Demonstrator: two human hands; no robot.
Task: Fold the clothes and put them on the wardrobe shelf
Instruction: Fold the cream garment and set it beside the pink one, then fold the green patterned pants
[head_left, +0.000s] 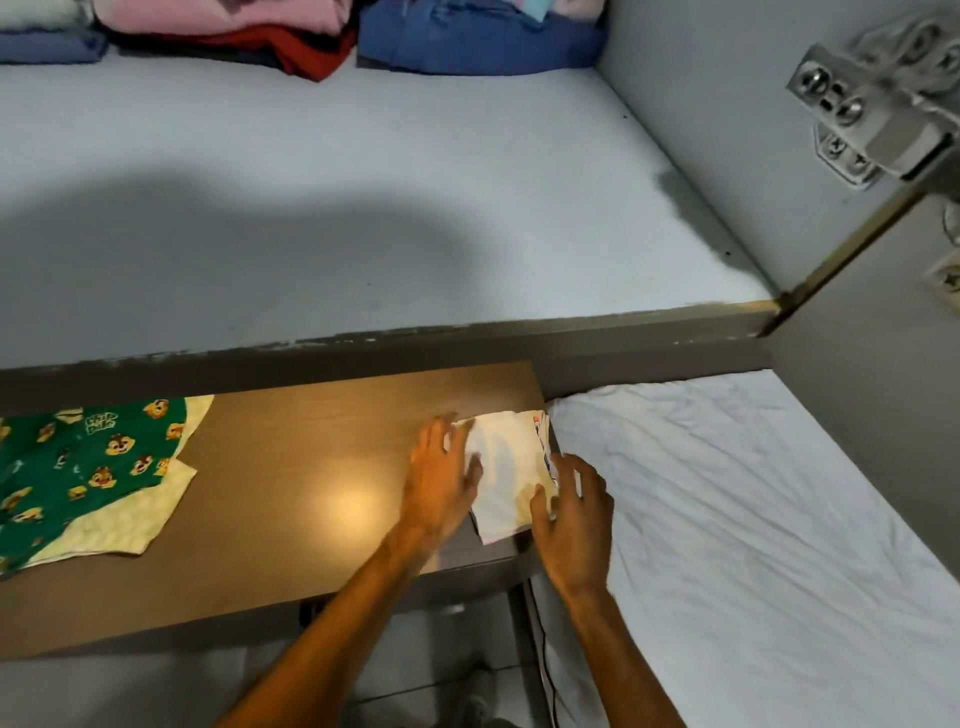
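Observation:
A small white garment (506, 467), folded into a narrow rectangle, lies at the right end of the brown table (311, 493). My left hand (441, 475) rests flat on its left edge, fingers spread. My right hand (571, 512) touches its lower right corner with curled fingers; whether it pinches the cloth is unclear. A green garment with cartoon chipmunks and cream trim (88, 473) lies spread out at the table's left end. The pale wardrobe shelf (363, 208) stretches above the table.
Folded clothes sit at the shelf's back: a pink and red pile (234, 31), a blue pile (478, 41) and a grey-blue one (47, 47). A bed with a white sheet (753, 519) lies right of the table. A door hinge (857, 114) sits on the wardrobe's right wall.

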